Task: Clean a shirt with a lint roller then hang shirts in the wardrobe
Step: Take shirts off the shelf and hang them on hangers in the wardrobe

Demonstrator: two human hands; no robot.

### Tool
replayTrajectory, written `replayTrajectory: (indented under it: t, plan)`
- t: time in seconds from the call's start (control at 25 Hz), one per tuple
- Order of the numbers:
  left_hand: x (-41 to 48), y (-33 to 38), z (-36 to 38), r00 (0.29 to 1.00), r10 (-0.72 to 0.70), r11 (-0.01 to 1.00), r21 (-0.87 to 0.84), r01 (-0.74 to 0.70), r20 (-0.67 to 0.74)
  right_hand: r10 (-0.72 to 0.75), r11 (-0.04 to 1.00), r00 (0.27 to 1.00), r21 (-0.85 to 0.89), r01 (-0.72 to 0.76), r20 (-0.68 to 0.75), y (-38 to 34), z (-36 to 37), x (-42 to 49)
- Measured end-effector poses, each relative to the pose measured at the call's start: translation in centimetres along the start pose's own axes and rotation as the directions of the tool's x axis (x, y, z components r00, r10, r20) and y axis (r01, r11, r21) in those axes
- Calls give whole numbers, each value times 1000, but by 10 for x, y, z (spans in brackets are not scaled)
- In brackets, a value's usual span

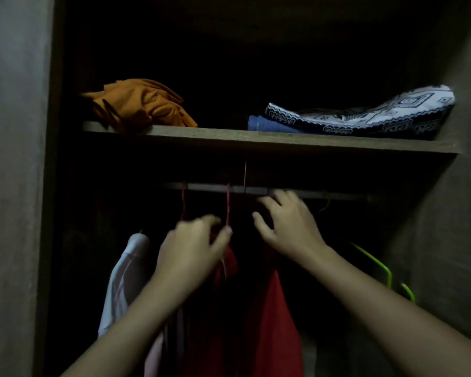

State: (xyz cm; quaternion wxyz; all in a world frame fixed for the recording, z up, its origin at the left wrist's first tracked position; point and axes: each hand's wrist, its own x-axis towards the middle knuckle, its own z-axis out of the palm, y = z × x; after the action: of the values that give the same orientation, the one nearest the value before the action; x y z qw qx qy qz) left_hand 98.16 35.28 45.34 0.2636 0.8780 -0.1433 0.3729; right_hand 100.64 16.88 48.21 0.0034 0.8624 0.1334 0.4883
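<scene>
The left hand [193, 247] pinches the neck of a hanger [228, 208] hooked on the rail [343, 196], with the red shirt [267, 308] hanging below. Just to its right, the right hand [290, 225] reaches up to the rail with its fingers spread.

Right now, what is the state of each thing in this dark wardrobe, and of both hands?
Red fabric shirt, hanging on its hanger.
Thin red hanger, hooked over the rod.
White shirt, hanging at left.
Bright green hangers, hanging empty.
Crumpled orange cloth, lying on the shelf.
Black-and-white patterned cloth, lying on a folded blue cloth.
Left hand, pinching that hanger's neck.
Right hand, open, at the rod.
</scene>
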Motion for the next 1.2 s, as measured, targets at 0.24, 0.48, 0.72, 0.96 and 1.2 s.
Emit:
replayTrajectory:
  t: [0.24,0.48,0.72,0.96,1.2]
  plan:
    - [95,29,-131,706,407,906,156,-394,-580,-329,933,848,-284,223,-415,3,-61,56]
    - [188,-8,-168,967,-154,948,306,87,201,-209,922,976,-344,176,-60,12,-84,96]
    - [173,-22,-167,931,240,970,-32,-241,275,-203,947,979,-248,203,26,9,-88,93]
    - [120,-26,-163,831,550,832,-37,-554,-76,-119,993,991,25,118,64,0,-102,89]
    - [23,-19,-164,740,631,734,-131,-667,-235,-153,760,988,635,139,-32,-82,-139,32]
